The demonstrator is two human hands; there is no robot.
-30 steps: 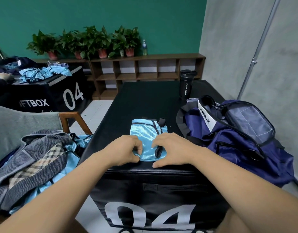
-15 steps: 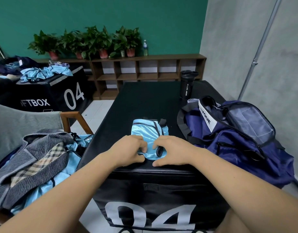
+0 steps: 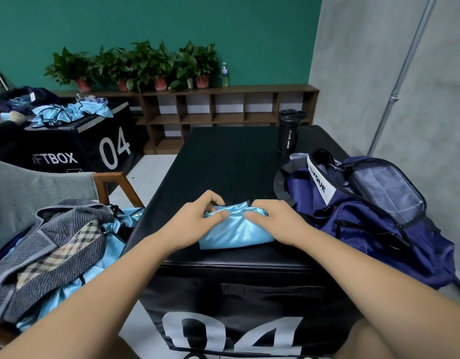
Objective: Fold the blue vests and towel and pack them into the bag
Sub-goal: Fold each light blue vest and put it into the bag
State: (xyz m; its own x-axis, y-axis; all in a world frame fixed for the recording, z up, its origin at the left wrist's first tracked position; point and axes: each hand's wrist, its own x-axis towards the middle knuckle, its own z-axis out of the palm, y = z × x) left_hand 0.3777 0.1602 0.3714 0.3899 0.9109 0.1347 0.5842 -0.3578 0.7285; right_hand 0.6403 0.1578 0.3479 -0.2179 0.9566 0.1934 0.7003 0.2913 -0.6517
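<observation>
A shiny light-blue vest [image 3: 235, 233], folded into a small bundle, lies near the front edge of the black box top [image 3: 231, 161]. My left hand [image 3: 195, 220] grips its far left corner, and my right hand [image 3: 278, 220] grips its far right side. A navy bag [image 3: 374, 218] with its top open sits on the box just right of my right hand. On a chair to the left lies a grey striped towel [image 3: 47, 252] on top of more light-blue vests [image 3: 112, 237].
A black sport bottle [image 3: 289, 133] stands at the back right of the box top. A second black box [image 3: 68, 149] at the far left carries more blue cloth. A wooden shelf [image 3: 223, 112] with potted plants lines the green wall.
Both hands have rolled the near end of the vest forward, away from me, so the bundle is shorter and thicker. The hands now sit at its far edge.
</observation>
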